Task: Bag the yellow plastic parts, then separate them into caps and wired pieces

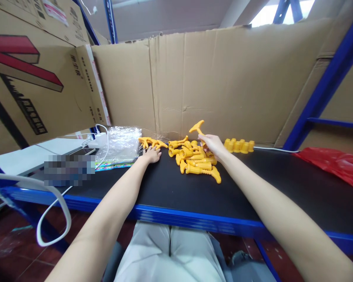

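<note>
My right hand (213,145) is closed around a yellow plastic T-shaped handle (197,127), held upright with its crosspiece above my fingers. Below and left of that hand lies a heap of similar yellow handles (198,159), some with round hollow ends. My left hand (151,154) rests on the black shelf with its fingers spread. Just behind its fingertips is a smaller group of yellow handles (153,142); whether the fingers touch them I cannot tell. Several yellow cup-like pieces (239,145) stand in rows right of my right hand.
Clear plastic bags (122,143) lie left of my left hand, beside a white charger (100,140) and its cables. A red plastic bag (332,162) is at the far right. Cardboard (194,82) walls the back, and a large carton (32,78) overhangs the left. The shelf has a blue metal edge (194,219).
</note>
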### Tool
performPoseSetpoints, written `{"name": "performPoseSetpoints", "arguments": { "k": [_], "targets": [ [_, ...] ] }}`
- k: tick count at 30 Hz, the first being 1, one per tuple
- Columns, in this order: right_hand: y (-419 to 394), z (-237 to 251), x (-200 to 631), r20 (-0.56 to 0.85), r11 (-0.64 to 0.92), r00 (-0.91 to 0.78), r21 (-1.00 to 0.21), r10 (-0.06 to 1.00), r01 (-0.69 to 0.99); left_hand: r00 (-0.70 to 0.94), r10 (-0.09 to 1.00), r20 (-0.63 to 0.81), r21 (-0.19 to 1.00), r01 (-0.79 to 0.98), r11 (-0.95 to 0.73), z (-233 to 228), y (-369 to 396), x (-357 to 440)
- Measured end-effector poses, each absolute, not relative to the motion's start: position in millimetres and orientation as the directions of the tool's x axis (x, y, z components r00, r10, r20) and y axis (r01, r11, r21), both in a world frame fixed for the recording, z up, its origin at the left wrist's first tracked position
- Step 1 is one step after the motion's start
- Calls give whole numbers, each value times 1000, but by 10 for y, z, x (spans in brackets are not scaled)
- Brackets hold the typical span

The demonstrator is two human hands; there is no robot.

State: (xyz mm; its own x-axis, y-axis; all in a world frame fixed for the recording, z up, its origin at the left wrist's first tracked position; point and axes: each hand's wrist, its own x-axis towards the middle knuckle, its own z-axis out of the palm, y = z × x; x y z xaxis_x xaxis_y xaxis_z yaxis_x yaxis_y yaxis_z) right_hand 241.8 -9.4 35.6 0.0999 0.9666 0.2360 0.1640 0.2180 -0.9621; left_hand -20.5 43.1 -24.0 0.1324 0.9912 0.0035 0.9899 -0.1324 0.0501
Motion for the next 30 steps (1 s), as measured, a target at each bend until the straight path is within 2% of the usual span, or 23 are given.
{"name": "performPoseSetpoints", "arguments": {
  "k": [9, 12, 15, 17, 19, 21, 23, 27, 30],
  "targets": [
    [-21, 313, 2471, 282, 254, 88, -937, 955, 240, 38, 994, 105, 107, 993, -49, -332, 519, -166],
    [-16, 317, 2483, 340, 297, 82, -898, 937, 323, 60, 984, 169, 133, 988, -83, -294, 478, -151],
    [-26, 327, 2500, 440, 353, 58, -786, 896, 508, 110, 921, 374, 176, 966, -187, -164, 357, -91],
    [-46, 334, 2494, 504, 371, 26, -669, 863, 644, 175, 817, 549, 205, 920, -335, -36, 214, -3],
    [-85, 340, 2460, 554, 385, -24, -546, 832, 744, 326, 680, 657, 149, 828, -541, 87, 46, 123],
    [-143, 344, 2402, 575, 416, -106, -440, 811, 796, 424, 599, 679, 79, 769, -634, 169, -104, 260],
    [-210, 346, 2337, 577, 464, -199, -357, 792, 810, 455, 593, 664, 40, 770, -636, 198, -197, 367],
    [-301, 341, 2256, 574, 560, -359, -217, 736, 800, 376, 655, 655, 23, 857, -515, 181, -220, 416],
    [-309, 331, 2245, 569, 609, -417, -194, 709, 769, 347, 630, 695, -15, 883, -470, 186, -198, 380]
  ]
}}
